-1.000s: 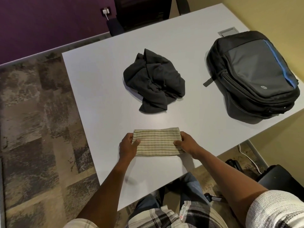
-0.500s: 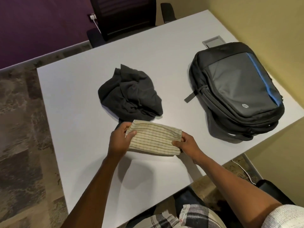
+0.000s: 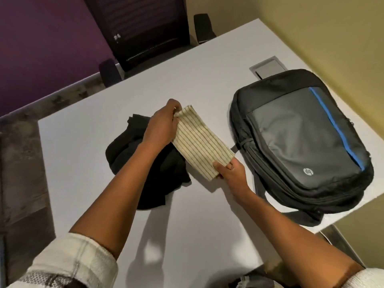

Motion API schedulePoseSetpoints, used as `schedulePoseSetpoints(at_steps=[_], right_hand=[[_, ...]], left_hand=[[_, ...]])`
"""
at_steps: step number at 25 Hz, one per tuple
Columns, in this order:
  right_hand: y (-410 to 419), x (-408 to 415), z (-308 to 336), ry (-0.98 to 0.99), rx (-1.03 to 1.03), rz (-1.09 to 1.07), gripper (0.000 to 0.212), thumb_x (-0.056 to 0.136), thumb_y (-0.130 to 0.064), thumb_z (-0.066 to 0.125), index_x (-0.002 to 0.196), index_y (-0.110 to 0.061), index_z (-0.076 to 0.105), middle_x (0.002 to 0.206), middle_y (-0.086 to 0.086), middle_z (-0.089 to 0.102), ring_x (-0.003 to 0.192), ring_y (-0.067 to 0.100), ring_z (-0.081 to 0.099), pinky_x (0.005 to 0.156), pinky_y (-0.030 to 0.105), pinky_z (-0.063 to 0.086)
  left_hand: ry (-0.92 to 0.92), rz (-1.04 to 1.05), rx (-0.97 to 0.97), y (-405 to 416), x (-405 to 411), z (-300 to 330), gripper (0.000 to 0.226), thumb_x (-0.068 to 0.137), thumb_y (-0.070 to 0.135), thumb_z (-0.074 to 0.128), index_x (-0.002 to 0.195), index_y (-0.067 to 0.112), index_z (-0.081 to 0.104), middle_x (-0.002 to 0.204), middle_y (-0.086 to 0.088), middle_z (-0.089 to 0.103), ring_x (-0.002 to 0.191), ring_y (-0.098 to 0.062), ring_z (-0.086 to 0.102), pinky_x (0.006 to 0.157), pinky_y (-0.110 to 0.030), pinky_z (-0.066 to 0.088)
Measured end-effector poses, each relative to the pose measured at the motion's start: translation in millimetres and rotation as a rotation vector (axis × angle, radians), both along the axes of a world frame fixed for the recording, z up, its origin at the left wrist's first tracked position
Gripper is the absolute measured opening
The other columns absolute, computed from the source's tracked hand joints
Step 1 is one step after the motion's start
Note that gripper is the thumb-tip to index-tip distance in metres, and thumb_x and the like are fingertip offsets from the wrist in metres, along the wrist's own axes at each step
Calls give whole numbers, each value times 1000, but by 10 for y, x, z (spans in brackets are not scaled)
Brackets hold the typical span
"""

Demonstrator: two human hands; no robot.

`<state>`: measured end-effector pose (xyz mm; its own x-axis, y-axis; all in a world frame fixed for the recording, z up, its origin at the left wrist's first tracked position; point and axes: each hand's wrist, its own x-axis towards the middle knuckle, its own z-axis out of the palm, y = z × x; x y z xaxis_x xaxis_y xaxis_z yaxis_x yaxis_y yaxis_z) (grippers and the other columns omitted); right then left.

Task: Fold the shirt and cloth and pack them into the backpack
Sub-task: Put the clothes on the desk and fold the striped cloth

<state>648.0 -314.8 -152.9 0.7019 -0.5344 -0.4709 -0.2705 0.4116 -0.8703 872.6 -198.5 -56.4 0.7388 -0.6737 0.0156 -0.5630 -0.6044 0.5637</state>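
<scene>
Cloth looks folded already: a neat striped rectangle, held up off the counter w/ both hands. Left hand pinches the far end, fingers clamped on the top corner; right hand pinches the near end, thumb on top, fingers underneath. It hangs in the air btwn the shirt and the backpack, partly over the shirt, near the bag's left edge but apart from it.

Progress, as I judge it: approx a third in. Cloth fold done; cloth not packed. Shirt untouched — dark crumpled heap on the counter, partly hidden behind the left arm, no fold in it. Backpack lies flat, front panel up; zips look closed from this angle, no opening visible, though the far side can't be checked.

Left to do: open the bag, get the cloth in (or park it), spread and fold the shirt, pack that too, prob. zip up. Both hands are busy w/ the cloth, so one must let go before the zip can be worked.
</scene>
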Motion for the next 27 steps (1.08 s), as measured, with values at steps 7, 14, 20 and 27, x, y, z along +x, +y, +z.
schedulePoseSetpoints(at_steps=[7, 14, 20, 27], right_hand=[[-310, 317, -419, 132, 17, -97, 44, 86, -20, 78, 126, -13, 61, 113, 6, 73, 96, 25, 73, 78, 44, 62], [-363, 558, -656, 178, 132, -79, 27, 89, -8, 72, 112, -15, 60, 109, 13, 72, 81, 25, 74, 69, 36, 55], [-351, 682, -719, 239, 139, -120, 28, 91, -12, 70, 117, -14, 60, 103, 5, 74, 82, 17, 74, 83, 40, 61], [-211, 668, -497, 309, 282, -216, 12, 95, -14, 65, 98, -4, 59, 86, 13, 71, 70, 20, 74, 71, 37, 62]], left_hand=[[-13, -36, 181, -632, 412, -562, 27, 87, -1, 52, 94, 21, 66, 105, -2, 62, 91, -22, 60, 81, -38, 51], [-182, -104, 370, -946, 567, -920, 34, 95, 11, 55, 125, 21, 66, 139, -4, 55, 122, -32, 47, 95, -44, 35], [-31, -173, 499, -985, 510, -1039, 69, 89, 25, 67, 151, 16, 38, 163, -9, 22, 145, -35, 23, 111, -50, 32], [-42, -162, 553, -646, 494, -1080, 79, 91, 35, 66, 157, 19, 25, 168, -11, 6, 152, -35, 10, 121, -52, 20]])
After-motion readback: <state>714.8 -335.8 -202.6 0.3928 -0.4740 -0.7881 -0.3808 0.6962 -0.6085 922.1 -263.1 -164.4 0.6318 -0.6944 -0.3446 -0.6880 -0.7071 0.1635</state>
